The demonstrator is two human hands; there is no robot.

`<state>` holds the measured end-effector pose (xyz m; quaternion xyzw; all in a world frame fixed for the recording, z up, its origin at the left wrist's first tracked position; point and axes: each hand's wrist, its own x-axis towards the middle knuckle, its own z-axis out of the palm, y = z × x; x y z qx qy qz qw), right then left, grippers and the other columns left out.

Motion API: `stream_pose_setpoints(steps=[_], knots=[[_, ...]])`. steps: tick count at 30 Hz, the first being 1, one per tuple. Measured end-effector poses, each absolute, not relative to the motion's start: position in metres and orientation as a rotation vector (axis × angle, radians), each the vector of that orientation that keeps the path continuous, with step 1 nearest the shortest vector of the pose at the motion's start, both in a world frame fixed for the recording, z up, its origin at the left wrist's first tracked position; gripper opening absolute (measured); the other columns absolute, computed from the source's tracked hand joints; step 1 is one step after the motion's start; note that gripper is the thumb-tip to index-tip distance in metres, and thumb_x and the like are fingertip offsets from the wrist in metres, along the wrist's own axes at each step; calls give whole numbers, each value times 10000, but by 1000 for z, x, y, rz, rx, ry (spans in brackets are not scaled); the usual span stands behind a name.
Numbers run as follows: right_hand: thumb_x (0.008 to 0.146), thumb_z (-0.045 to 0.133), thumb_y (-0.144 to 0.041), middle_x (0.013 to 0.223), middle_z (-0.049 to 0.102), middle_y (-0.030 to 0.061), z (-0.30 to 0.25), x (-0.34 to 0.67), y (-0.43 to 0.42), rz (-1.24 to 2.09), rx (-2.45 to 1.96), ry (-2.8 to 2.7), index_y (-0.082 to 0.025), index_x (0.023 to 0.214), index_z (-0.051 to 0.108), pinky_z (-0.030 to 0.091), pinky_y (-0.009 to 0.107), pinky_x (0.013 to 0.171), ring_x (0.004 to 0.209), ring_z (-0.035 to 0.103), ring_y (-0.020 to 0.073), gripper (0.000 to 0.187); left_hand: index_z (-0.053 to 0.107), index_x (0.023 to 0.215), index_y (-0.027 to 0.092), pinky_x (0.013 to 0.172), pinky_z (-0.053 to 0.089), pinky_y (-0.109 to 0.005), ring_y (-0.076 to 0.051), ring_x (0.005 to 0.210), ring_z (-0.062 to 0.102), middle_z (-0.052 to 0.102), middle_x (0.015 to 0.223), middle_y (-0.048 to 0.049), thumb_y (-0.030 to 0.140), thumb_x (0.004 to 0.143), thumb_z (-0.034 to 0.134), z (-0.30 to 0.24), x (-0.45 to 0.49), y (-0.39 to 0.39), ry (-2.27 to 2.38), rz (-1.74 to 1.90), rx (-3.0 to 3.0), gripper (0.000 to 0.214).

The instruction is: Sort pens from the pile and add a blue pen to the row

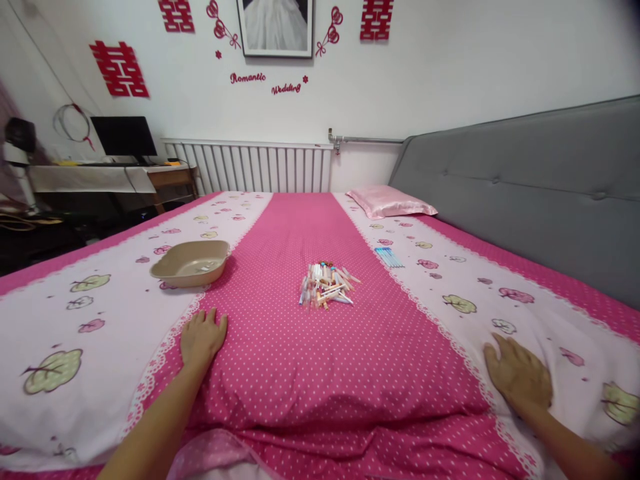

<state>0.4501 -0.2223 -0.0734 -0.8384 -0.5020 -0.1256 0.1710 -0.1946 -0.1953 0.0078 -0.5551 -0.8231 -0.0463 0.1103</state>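
Note:
My left hand (201, 338) lies flat on the pink dotted bedsheet (300, 360), fingers stretched out, holding nothing. My right hand (517, 373) rests palm down on the white patterned part of the sheet, fingers out, also holding nothing. Between and beyond the hands sits a small pile of several pens (326, 285) in the middle of the bed. A beige shallow basin (191, 263) stands a little beyond my left hand. A small row of blue pens (389, 257) lies further right.
A pink pillow (391, 201) lies at the far right by the grey padded headboard (525, 180). A white radiator (250, 167) runs along the far wall. A desk with a dark monitor (124, 136) stands at the far left.

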Motion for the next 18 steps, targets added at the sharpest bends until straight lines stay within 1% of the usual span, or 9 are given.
stream_pose_setpoints(steps=[5,11,18], knots=[[890,226,-451,1311,518,166,-74,453,-221,-331,-2395,-1426,-129,1300,502,302,447,1028,1205,448,329,590,486,1288,62,979,316,-415,-308,1169,479,544,1254,-210,434,872,241,9,-194,-196,-2415,-157,-1635,610],[892,241,-445,1303,522,156,-76,453,-221,-345,-2398,-1419,-140,1301,500,303,437,1028,1196,454,313,572,497,1277,77,983,318,-407,-300,1170,485,557,1243,-187,443,877,203,9,-193,-196,-2419,-147,-1625,617],[891,249,-448,1316,512,154,-77,454,-220,-329,-2402,-1416,-143,1303,497,295,435,1036,1208,442,320,570,498,1272,70,970,333,-413,-310,1161,493,550,1249,-207,440,882,206,10,-193,-196,-2414,-146,-1630,612]])
